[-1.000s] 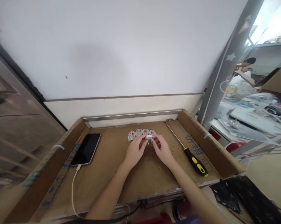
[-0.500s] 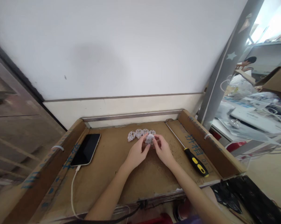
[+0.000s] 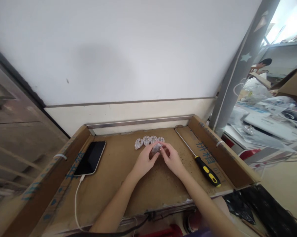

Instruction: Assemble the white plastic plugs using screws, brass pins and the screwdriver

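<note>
Both of my hands meet over the cardboard, around a clear plastic power plug (image 3: 156,148). My left hand (image 3: 145,161) grips its left side with thumb and fingers. On the right side, the fingers of my right hand (image 3: 171,159) are closed on the same plug, and they hide part of it. Just beyond my fingertips stands a row of several similar clear plugs (image 3: 146,140) with metal pins pointing up. The rightmost one is partly covered by my hands.
A screwdriver (image 3: 207,171) with a black and yellow handle lies to the right. At left rests a phone (image 3: 90,158) with a white cable (image 3: 76,200). Cardboard walls (image 3: 222,153) edge the work surface. A person (image 3: 263,64) is in the background at right.
The plug between my hands has been turned and tipped, so its round rim no longer shows above my fingers. The row of plugs, phone and screwdriver stay put.
</note>
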Demonstrator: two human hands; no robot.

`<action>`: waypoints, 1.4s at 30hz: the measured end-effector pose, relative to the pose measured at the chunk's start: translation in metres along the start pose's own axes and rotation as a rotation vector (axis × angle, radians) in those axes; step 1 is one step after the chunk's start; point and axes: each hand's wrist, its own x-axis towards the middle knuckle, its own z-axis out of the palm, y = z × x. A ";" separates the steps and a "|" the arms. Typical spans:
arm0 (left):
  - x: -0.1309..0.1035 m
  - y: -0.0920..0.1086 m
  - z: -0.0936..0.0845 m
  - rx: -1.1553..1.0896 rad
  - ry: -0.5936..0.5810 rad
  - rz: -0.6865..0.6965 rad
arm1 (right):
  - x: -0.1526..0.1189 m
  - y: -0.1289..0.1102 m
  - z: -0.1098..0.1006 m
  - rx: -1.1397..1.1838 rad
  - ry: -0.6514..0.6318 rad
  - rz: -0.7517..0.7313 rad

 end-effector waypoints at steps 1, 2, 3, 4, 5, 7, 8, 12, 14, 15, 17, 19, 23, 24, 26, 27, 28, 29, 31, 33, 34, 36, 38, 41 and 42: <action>0.001 -0.001 -0.001 0.019 0.017 0.011 | -0.001 -0.004 -0.003 -0.041 0.012 -0.011; 0.002 -0.002 -0.002 0.034 0.044 0.009 | -0.005 -0.008 -0.007 -0.090 0.033 -0.020; 0.003 -0.002 -0.004 0.041 0.085 -0.010 | -0.010 -0.012 -0.014 -0.147 0.066 -0.023; 0.004 -0.002 -0.005 0.039 0.140 -0.041 | -0.018 -0.014 -0.022 -0.211 0.109 -0.019; 0.005 -0.002 -0.007 0.028 0.206 -0.082 | -0.029 -0.016 -0.033 -0.282 0.159 -0.005; 0.006 -0.001 -0.011 -0.013 0.347 -0.160 | -0.057 -0.012 -0.058 -0.425 0.268 0.048; 0.007 0.000 -0.012 -0.036 0.408 -0.183 | -0.072 -0.007 -0.071 -0.496 0.312 0.077; 0.007 0.004 -0.013 -0.046 0.514 -0.148 | -0.122 0.017 -0.112 -0.646 0.346 0.117; 0.005 0.004 -0.013 0.003 0.505 -0.114 | -0.130 0.017 -0.125 -0.648 0.314 0.088; 0.005 0.004 -0.012 0.028 0.498 -0.106 | -0.129 0.011 -0.130 -0.634 0.309 0.063; 0.004 0.003 -0.012 0.060 0.485 -0.098 | -0.120 -0.014 -0.141 -0.571 0.376 0.000; 0.004 0.003 -0.013 0.070 0.469 -0.097 | -0.103 -0.050 -0.150 -0.480 0.554 -0.028; 0.003 0.003 -0.014 0.090 0.438 -0.086 | -0.063 -0.116 -0.158 0.063 0.837 -0.157; 0.003 0.002 -0.014 0.095 0.440 -0.083 | -0.053 -0.125 -0.157 0.231 0.831 -0.147; 0.003 0.002 -0.015 0.096 0.451 -0.079 | -0.036 -0.138 -0.155 0.388 0.852 -0.098; 0.003 0.001 -0.015 0.091 0.457 -0.076 | -0.029 -0.142 -0.153 0.437 0.918 -0.090; 0.003 0.001 -0.015 0.085 0.464 -0.074 | -0.023 -0.146 -0.151 0.475 0.987 -0.087; 0.003 0.001 -0.015 0.079 0.469 -0.072 | -0.017 -0.150 -0.149 0.518 1.052 -0.092; 0.003 0.001 -0.015 0.072 0.485 -0.072 | -0.007 -0.160 -0.143 0.611 1.122 -0.105; 0.004 0.002 -0.016 0.078 0.509 -0.081 | 0.000 -0.168 -0.132 0.645 1.091 -0.140; 0.004 0.002 -0.016 0.083 0.521 -0.086 | 0.002 -0.171 -0.125 0.637 1.051 -0.176; 0.004 0.003 -0.017 0.092 0.540 -0.092 | 0.006 -0.171 -0.109 0.605 0.953 -0.241; 0.004 0.004 -0.018 0.097 0.549 -0.094 | 0.008 -0.167 -0.094 0.582 0.884 -0.249; 0.005 0.004 -0.018 0.097 0.550 -0.100 | 0.010 -0.159 -0.080 0.580 0.841 -0.201; 0.005 0.005 -0.018 0.093 0.546 -0.103 | 0.011 -0.157 -0.077 0.587 0.834 -0.191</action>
